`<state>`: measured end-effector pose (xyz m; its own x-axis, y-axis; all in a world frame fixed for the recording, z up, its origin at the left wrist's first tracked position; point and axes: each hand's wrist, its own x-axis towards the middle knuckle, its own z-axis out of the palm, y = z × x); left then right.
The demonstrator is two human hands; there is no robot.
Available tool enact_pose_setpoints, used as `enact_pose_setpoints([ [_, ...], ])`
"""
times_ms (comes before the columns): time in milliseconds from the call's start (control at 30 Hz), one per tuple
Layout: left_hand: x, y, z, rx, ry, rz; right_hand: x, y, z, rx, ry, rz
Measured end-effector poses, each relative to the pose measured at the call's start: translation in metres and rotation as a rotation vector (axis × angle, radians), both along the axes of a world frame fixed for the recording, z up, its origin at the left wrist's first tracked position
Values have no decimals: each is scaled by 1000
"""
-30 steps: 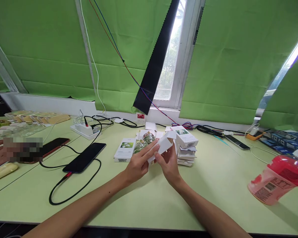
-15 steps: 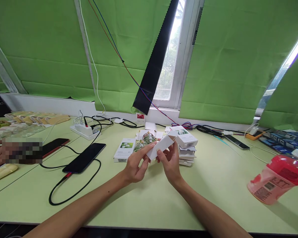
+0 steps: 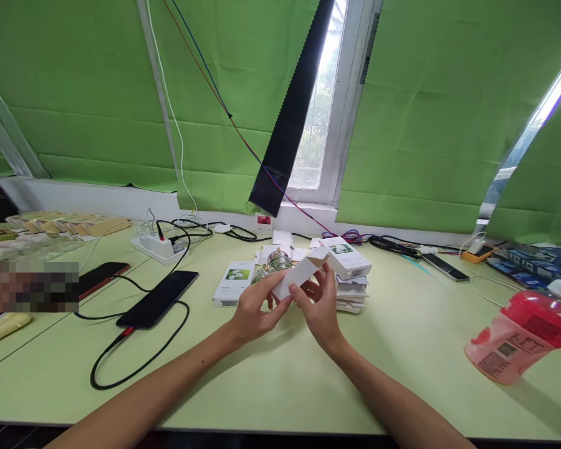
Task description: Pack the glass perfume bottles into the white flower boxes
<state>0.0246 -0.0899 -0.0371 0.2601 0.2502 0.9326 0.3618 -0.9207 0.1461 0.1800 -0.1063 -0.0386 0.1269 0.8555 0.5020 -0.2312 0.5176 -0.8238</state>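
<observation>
A small white carton (image 3: pixel 300 275) is held above the pale green table (image 3: pixel 402 349), tilted up to the right with a flap at its upper end. My left hand (image 3: pixel 255 308) grips its lower left end. My right hand (image 3: pixel 320 305) holds its underside and right side. Just behind the carton stand small glass bottles with green patterns (image 3: pixel 272 265). A flat white box with a flower picture (image 3: pixel 231 284) lies to their left. A stack of white boxes (image 3: pixel 350 274) rises to the right of my right hand.
A black phone (image 3: pixel 156 299) on a black cable lies to the left, with a power strip (image 3: pixel 155 243) behind it. A red-capped pink bottle (image 3: pixel 521 337) lies at the right. Another person's hand shows at the far left edge. Cables and another phone (image 3: pixel 442 266) line the window sill.
The carton has been turned in my hands from an unfolded sheet into a box shape, and both hands have shifted their grip slightly lower.
</observation>
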Motion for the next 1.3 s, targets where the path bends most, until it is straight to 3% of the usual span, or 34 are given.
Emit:
enact_pose_setpoints([
  [900, 0, 0, -5, 32, -25, 15, 1, -1, 1, 62, -83, -27],
  [1133, 1, 0, -2, 79, -12, 46, 1, 0, 1, 70, -97, -45],
  [1300, 1, 1, 0, 132, 1, 144, 1, -1, 1, 64, -118, -72],
])
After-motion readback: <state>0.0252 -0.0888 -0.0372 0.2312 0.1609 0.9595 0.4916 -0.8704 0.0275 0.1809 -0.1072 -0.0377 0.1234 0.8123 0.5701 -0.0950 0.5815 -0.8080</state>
